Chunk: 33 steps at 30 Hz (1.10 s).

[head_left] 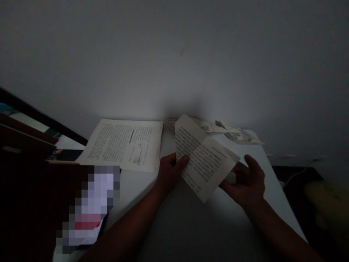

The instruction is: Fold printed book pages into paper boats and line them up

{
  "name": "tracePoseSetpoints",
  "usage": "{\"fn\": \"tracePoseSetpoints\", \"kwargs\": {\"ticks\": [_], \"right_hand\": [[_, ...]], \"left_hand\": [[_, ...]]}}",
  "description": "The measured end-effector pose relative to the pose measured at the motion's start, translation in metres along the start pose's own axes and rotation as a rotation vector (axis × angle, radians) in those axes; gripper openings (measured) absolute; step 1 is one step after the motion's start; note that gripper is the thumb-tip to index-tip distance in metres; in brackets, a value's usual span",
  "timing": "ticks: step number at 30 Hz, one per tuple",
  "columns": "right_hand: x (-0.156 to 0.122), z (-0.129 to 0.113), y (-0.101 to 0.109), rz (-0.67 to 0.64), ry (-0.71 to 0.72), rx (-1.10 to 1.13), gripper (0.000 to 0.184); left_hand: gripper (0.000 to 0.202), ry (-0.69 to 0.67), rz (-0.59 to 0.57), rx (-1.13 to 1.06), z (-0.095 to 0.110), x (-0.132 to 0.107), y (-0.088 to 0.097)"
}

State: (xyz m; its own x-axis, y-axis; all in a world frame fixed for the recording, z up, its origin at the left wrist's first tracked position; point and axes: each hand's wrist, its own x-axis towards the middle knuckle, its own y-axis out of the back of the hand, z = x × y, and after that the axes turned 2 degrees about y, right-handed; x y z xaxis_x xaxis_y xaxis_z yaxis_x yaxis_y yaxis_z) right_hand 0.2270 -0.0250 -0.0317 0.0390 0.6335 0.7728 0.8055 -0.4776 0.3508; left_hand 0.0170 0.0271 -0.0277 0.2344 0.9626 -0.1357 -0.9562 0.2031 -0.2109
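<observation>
Two bare arms (128,229) lay low over the white counter (185,225) | left hand (169,174) grip pinched the left edge of the folded white printed paper sheet (204,160), held just above the counter | right hand (247,180) grip wide under the right corner | best: keep edges lined up, press slowly

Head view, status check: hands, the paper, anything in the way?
Left hand pinches printed sheet at left edge; right hand open, under its right side. Sheet creased, held above table. Printed booklet left, folded papers at far edge, both apart.

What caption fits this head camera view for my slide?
Left hand grips, right hand supports a printed sheet over a white table.
</observation>
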Motion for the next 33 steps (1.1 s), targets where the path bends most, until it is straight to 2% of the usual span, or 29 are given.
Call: {"fn": "tracePoseSetpoints", "kwargs": {"ticks": [3, 6, 9, 13, 15, 17, 18, 21, 26, 33], "right_hand": [[0.009, -0.006, 0.004, -0.193, 0.090, -0.116, 0.042], [0.013, -0.008, 0.006, -0.222, 0.080, -0.135, 0.017], [0.012, -0.007, 0.005, -0.183, -0.004, -0.142, 0.016], [0.010, -0.005, 0.002, -0.117, -0.079, -0.173, 0.018], [0.010, -0.004, 0.001, -0.075, -0.119, -0.188, 0.018], [0.009, -0.003, 0.001, -0.043, -0.153, -0.195, 0.019], [0.008, -0.002, 0.002, -0.036, -0.165, -0.197, 0.019], [0.004, 0.000, 0.002, -0.037, -0.187, -0.199, 0.022], [0.002, 0.003, 0.002, -0.033, -0.208, -0.168, 0.024], [0.005, 0.001, 0.001, -0.021, -0.199, -0.142, 0.021]], "left_hand": [[0.029, -0.002, -0.015, 0.049, 0.001, -0.001, -0.001], [0.027, -0.040, -0.037, 0.077, 0.003, -0.002, -0.003], [0.029, -0.126, 0.012, 0.033, 0.006, -0.001, -0.004], [0.054, -0.192, 0.070, -0.013, 0.008, 0.000, -0.002], [0.041, -0.244, 0.041, 0.022, 0.007, -0.001, -0.001], [0.020, -0.314, -0.025, 0.108, 0.006, -0.002, 0.000], [0.016, -0.349, -0.064, 0.156, 0.006, -0.003, 0.001], [0.020, -0.426, -0.145, 0.260, 0.004, -0.004, 0.002], [0.028, -0.469, -0.132, 0.312, 0.004, -0.003, 0.002], [0.021, -0.509, -0.148, 0.323, 0.008, -0.003, 0.000]]}}
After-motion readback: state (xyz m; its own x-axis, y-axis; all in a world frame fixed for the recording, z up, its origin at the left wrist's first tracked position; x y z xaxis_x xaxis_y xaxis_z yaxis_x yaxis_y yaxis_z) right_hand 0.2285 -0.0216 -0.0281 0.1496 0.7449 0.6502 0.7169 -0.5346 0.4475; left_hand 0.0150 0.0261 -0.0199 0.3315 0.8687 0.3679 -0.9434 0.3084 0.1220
